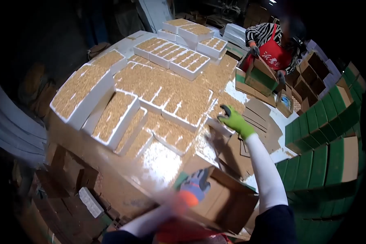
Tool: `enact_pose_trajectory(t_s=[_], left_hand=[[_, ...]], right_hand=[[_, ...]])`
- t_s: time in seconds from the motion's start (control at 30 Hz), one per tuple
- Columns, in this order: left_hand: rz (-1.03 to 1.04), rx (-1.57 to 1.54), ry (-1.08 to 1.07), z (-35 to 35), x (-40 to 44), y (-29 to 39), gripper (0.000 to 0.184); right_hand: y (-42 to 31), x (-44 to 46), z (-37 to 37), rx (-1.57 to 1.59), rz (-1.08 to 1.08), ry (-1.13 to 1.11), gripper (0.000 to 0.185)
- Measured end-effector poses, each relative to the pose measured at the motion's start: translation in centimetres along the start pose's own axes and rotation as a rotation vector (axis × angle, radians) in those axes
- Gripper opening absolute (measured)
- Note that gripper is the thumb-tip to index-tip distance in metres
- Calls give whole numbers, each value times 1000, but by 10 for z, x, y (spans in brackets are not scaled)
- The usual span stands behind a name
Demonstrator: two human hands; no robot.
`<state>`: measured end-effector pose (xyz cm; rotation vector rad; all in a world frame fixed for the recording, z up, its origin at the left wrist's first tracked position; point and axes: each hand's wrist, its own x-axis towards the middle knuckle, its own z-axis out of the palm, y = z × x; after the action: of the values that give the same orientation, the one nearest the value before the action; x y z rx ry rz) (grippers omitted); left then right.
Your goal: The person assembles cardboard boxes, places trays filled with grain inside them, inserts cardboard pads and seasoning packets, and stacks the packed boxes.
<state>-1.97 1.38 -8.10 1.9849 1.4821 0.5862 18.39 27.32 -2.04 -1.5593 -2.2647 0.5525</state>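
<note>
My right hand point(235, 121), in a green glove with dark fingertips, reaches over the table with thumb and fingers apart. Just below it is the end of a white foam tray point(220, 127); whether they touch I cannot tell. My left hand point(196, 187), in a grey-purple glove with an orange cuff, is curled at the near-left wall of an open cardboard box point(232, 199); motion smears its wrist. The inside of that box shows bare brown cardboard. Beyond both hands lie foam trays point(183, 97) filled with a tan, crumbly-looking material, split into rows by white lines.
More filled trays point(191, 61) are stacked at the back and left point(83, 93). Green cardboard boxes point(313, 166) stand in rows on the right. Across the table a person in a red apron point(274, 53) handles a green box point(261, 77). Flat cardboard point(262, 126) lies between us.
</note>
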Motion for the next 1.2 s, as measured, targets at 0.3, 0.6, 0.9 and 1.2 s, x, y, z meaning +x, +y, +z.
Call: enact_pose_trajectory(t_s=[0.3, 0.6, 0.9, 1.2], left_hand=[[19, -267, 3, -22, 1, 6, 60], [53, -316, 65, -15, 2, 8, 60], [101, -413, 115, 3, 1, -4, 53], [-128, -506, -9, 5, 5, -7, 54]], right_hand=[[24, 103, 58, 41, 334, 224, 63], [25, 2, 51, 626, 556, 32, 99], [-32, -60, 82, 1072, 644, 102, 101], [-95, -185, -48, 1257, 523, 254, 58]])
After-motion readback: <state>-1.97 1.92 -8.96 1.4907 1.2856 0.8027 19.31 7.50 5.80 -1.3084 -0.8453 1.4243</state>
